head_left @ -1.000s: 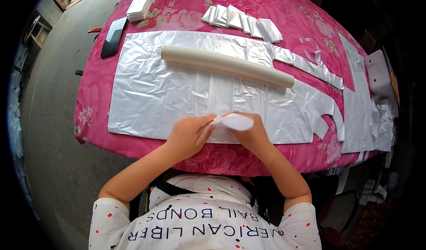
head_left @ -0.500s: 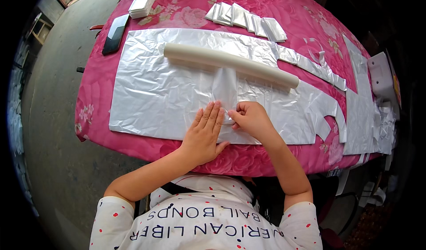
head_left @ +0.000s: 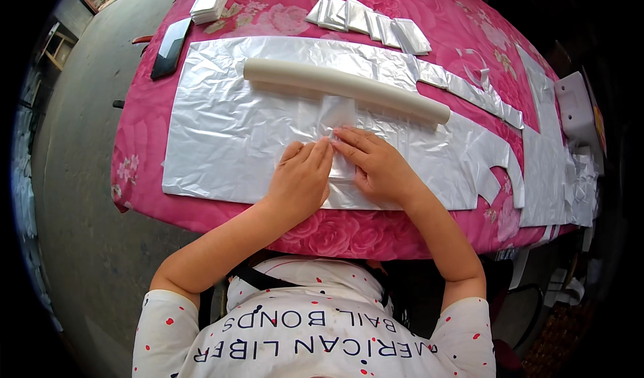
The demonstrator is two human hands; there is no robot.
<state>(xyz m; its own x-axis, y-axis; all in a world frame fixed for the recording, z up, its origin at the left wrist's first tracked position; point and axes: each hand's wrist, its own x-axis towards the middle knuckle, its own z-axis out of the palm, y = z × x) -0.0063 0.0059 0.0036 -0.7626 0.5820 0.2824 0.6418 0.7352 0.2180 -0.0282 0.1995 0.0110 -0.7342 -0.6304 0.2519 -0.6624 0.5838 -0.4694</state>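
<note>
A narrow folded plastic bag (head_left: 337, 112), thin and whitish, lies on top of the wide silvery plastic sheets (head_left: 221, 136) in front of me. My left hand (head_left: 300, 175) pinches its near part from the left, fingers bent and pressed together. From the other side my right hand (head_left: 376, 167) grips the same fold, its fingertips close to the left ones. Part of the bag is hidden beneath both hands. Just beyond, a long cream-coloured tube (head_left: 345, 89) lies slantwise across the sheets, over the bag's far end.
Small folded plastic packets (head_left: 365, 21) lie in an overlapping row at the back. A black phone (head_left: 170, 48) and a stack of white packets (head_left: 210, 4) are at the far left. More plastic sheets (head_left: 545, 190) and a white container (head_left: 577, 110) are at the right on the pink flowered tablecloth (head_left: 362, 236).
The bag's near part has been folded away from me, so the strip is shorter. Both hands have moved farther from my body; the left fingers, flat before, are now bent.
</note>
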